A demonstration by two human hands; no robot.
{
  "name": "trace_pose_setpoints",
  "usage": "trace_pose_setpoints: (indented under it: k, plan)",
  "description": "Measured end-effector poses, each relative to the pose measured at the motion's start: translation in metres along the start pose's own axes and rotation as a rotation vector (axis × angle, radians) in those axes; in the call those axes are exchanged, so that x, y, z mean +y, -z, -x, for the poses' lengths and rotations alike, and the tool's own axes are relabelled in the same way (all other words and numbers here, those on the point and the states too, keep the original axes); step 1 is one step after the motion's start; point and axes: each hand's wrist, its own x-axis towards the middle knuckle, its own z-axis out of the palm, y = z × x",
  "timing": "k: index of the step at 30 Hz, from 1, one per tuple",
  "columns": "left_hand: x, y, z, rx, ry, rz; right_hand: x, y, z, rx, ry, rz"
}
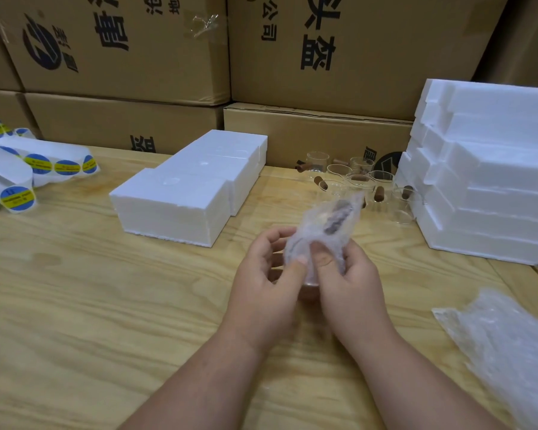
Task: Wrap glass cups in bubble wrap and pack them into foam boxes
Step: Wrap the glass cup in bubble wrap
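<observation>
Bubble-wrapped cup (323, 231): cloudy translucent wrap bunched around it, dark brownish handle shape showing through near the top, glass itself mostly hidden, motion-blurred. Held in the air above the wooden table (90, 290), frame centre.

Left hand (267, 274): fingers curled, loosely half-closed, thumb tip pressing the wrap at the bundle's lower left. Gripping the bundle from the 9 o'clock side.

Right hand (348, 283): thumb flat on the front of the wrap, fingers curled behind it, clamped on the bundle from 4 o'clock. Thumbs of both hands sit just beside each other on the wrap.

Bundle sticks up and out past the fingertips toward 1 o'clock; lower end sits between the palms.

Unwrapped glass cups (354, 178) with brown handles: cluster on the table at 12–1 o'clock from the hands, well apart from them, just beside the stack of foam boxes (491, 175) at 2 o'clock. Closed foam boxes (193, 181) in a row at 10–11 o'clock. Loose bubble wrap sheets (510, 346) at 4 o'clock, near the table edge. Sticker strips (28, 169) far at 9–10 o'clock. Cardboard cartons (168, 57) behind the table.
</observation>
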Motion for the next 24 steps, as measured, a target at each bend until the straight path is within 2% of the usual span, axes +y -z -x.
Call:
trace_pose_setpoints:
  k: [3,7,16,20,24]
  plan:
    - [0.000,-0.001,0.001,-0.049,0.010,0.052,0.002,0.005,-0.005,0.028,-0.068,-0.055]
    - [-0.004,-0.001,-0.003,-0.002,0.034,0.046,0.002,0.004,-0.006,-0.033,-0.071,-0.075]
    - [-0.008,0.008,-0.009,0.126,0.095,0.058,0.001,0.001,0.003,-0.314,0.083,-0.006]
    - [-0.006,0.006,-0.009,0.143,0.088,0.021,0.000,0.000,0.002,-0.276,0.134,0.091]
    - [-0.005,0.001,-0.004,0.072,0.005,-0.114,0.001,0.000,0.002,-0.164,0.150,0.191]
